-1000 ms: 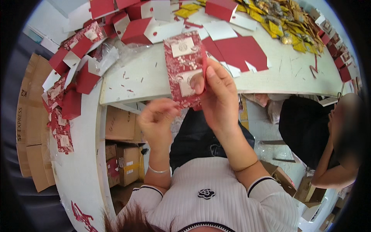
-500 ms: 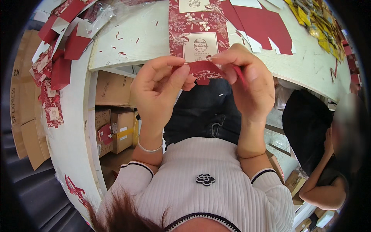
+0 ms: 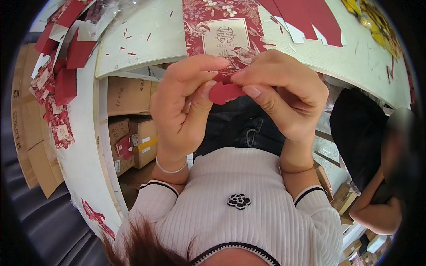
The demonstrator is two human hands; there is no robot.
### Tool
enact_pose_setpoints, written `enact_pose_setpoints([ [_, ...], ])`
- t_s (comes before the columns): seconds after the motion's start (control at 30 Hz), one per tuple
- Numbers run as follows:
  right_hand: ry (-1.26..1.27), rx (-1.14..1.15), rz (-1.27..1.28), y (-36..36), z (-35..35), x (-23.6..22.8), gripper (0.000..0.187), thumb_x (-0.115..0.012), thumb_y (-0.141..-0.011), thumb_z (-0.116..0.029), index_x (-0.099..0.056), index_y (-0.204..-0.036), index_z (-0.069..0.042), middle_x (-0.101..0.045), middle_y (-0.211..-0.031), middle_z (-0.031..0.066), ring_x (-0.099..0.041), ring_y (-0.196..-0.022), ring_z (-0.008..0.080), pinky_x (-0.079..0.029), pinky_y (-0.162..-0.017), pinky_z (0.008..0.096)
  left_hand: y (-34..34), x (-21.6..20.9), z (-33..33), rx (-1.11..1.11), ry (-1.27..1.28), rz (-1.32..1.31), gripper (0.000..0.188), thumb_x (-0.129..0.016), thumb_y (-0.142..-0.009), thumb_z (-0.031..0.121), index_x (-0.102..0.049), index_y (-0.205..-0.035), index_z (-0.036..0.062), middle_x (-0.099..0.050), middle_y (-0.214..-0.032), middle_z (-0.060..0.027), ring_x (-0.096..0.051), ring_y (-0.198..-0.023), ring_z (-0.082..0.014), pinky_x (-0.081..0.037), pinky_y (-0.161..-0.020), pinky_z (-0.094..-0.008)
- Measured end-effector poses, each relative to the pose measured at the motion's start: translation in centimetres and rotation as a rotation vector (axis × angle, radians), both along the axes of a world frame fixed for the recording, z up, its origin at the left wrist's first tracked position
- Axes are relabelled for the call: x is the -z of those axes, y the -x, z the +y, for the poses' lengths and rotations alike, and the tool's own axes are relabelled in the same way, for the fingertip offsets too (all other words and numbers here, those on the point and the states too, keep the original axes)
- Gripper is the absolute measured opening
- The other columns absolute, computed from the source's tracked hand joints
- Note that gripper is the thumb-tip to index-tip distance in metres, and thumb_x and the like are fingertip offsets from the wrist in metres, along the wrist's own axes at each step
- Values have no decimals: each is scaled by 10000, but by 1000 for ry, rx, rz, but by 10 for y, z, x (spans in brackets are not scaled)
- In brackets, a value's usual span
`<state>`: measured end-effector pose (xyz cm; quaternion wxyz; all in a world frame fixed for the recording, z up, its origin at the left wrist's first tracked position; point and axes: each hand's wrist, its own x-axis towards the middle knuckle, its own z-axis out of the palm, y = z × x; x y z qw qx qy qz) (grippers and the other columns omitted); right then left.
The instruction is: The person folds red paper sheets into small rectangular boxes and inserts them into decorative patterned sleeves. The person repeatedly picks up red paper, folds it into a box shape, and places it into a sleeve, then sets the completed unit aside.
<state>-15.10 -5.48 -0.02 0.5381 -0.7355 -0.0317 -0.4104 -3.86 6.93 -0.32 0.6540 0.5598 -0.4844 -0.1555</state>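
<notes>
Between my two hands a small red strip (image 3: 224,94) is bent into a curl near the table's front edge. My left hand (image 3: 181,104) is closed on its left end, with the thumb against it and the index finger reaching over the top. My right hand (image 3: 290,95) pinches the other end between thumb and fingertips. Just beyond lies a red card (image 3: 192,42) printed with flowers, birds and a cream panel, its near edge hidden behind my fingers. Whether the strip is part of this card, I cannot tell.
Red box pieces (image 3: 82,46) and clear plastic pile up at the left. Flat red card blanks (image 3: 306,20) lie at the far right, beside yellow packets (image 3: 377,31). Cardboard boxes (image 3: 128,95) stand under the table. Another person's arm (image 3: 377,213) is at the right.
The red strip, stretched out between my hands before, is now bent into a short curl. My right hand has come inward to the left. The view has shifted slightly.
</notes>
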Motion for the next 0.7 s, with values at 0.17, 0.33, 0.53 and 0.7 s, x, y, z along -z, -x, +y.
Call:
enact_pose_setpoints([
  [0.17, -52, 15, 53, 0, 3, -2, 153, -621, -708, 85, -604, -859, 63, -606, -792, 116, -549, -680, 158, -422, -599, 225, 3, -4, 0, -8, 17, 40, 158, -486, -847, -3, -566, -982, -31, -616, -878, -100, -585, -772, -120, -454, -682, -198],
  [0.33, -57, 86, 52, -5, 4, 2, 146, -590, -716, 93, -614, -839, 19, -584, -709, 84, -550, -618, 130, -421, -550, 212, -5, -6, -2, 46, 79, -49, 172, -524, -829, 6, -577, -986, -39, -630, -856, -97, -595, -743, -125, -456, -686, -200],
  [0.53, -105, 88, 21, -8, 7, 1, 166, -585, -726, 86, -606, -876, 17, -601, -752, 96, -561, -641, 148, -435, -579, 229, -1, -8, -1, -117, -46, -45, 212, -639, -754, 8, -609, -960, -32, -646, -819, -78, -596, -710, -102, -464, -658, -202],
  [0.7, -88, 134, 56, -10, 9, 0, 190, -598, -726, 54, -603, -905, -8, -600, -751, 96, -561, -623, 192, -443, -566, 253, -4, -2, -3, -171, -29, -2, 192, -684, -717, 22, -628, -894, -25, -640, -806, -77, -590, -712, -101, -469, -639, -202],
])
